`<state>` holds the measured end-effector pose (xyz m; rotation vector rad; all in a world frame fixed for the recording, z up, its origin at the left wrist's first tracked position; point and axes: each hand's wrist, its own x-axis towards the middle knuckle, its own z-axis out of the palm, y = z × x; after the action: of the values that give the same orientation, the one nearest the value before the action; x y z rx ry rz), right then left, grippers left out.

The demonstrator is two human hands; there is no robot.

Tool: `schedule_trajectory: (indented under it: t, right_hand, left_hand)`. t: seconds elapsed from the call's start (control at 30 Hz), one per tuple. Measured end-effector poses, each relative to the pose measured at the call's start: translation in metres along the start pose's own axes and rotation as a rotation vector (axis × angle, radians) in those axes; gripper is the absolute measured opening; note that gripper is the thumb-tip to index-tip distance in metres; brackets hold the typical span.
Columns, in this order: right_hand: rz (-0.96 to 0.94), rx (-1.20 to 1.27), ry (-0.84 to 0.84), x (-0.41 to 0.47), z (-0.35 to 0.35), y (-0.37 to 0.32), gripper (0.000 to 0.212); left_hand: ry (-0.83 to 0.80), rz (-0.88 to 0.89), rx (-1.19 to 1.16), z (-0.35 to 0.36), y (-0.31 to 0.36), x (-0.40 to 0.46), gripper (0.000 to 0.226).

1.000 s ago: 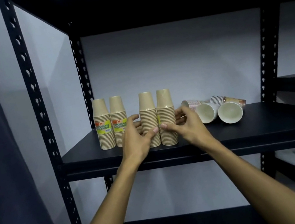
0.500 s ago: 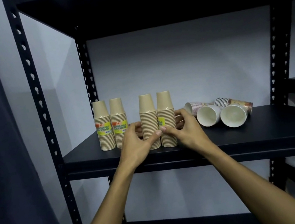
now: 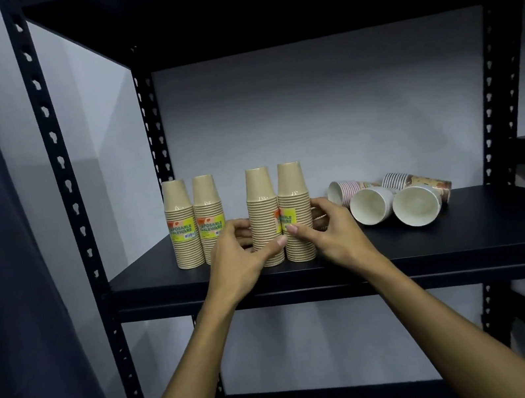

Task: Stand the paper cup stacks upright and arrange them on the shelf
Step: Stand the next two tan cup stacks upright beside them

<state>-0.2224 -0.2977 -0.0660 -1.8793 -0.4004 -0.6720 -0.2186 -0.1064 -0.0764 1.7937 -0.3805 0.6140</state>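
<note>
The left hand (image 3: 241, 258) and the right hand (image 3: 324, 235) are cupped from either side around a pair of upright kraft cup stacks, thumbs meeting at the front and fingers wrapped behind. The left hand holds the left stack of the pair (image 3: 263, 216); the right hand holds the right stack of the pair (image 3: 294, 209), whose yellow label faces partly inward. The two stacks touch each other and stand rim-down near the front edge of the black shelf (image 3: 468, 234).

Just left of them, with a gap between, two more labelled kraft stacks (image 3: 196, 223) stand upright and close together. The held pair probably only needs sliding left to close that gap.

Farther back and to the right lie the patterned cup stacks (image 3: 393, 197), still on their sides. Their long axes run back and somewhat rightward, open mouths facing the front. They sit on the right hand's side, so that hand is the nearer one for standing them up. Those stacks look like the main work remaining.
</note>
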Motion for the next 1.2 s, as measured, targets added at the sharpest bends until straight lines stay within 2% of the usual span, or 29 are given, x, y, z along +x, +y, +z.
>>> schedule_trajectory:
  t: [0.13, 0.27, 0.43, 0.6, 0.83, 1.0, 1.1, 1.2]
  right_hand:
    - [0.003, 0.002, 0.001, -0.0006, -0.0006, 0.0009, 0.052]
    - [0.011, 0.024, 0.009, -0.0011, -0.0006, 0.0038, 0.056]
    - [0.019, 0.028, -0.004, -0.0013, -0.0007, 0.0064, 0.058]
    - [0.017, -0.06, -0.013, -0.0017, -0.0009, 0.0056, 0.057]
    - [0.053, 0.012, -0.038, -0.0011, -0.0023, 0.0023, 0.05]
    - [0.063, 0.004, -0.044, -0.0019, -0.0023, -0.0001, 0.053]
    - [0.084, 0.042, -0.049, -0.0012, -0.0022, -0.0005, 0.056]
    - [0.071, 0.029, -0.087, 0.0014, -0.0007, -0.0006, 0.044]
  left_hand:
    - [0.038, 0.008, -0.03, 0.0043, -0.0042, -0.0003, 0.062]
    - [-0.034, 0.009, -0.051, 0.002, -0.0039, 0.0, 0.047]
    - [0.028, 0.004, 0.018, 0.0076, -0.0025, 0.0007, 0.066]
    - [0.022, 0.033, 0.041, 0.0074, -0.0068, 0.0011, 0.06]
    - [-0.049, 0.001, 0.03, 0.0008, -0.008, 0.0013, 0.059]
    - [-0.05, 0.002, 0.12, 0.0043, -0.0061, -0.0002, 0.08]
    - [0.026, -0.03, 0.097, 0.0054, -0.005, -0.0002, 0.072]
    - [0.069, -0.03, 0.094, 0.0066, -0.0072, -0.0017, 0.057]
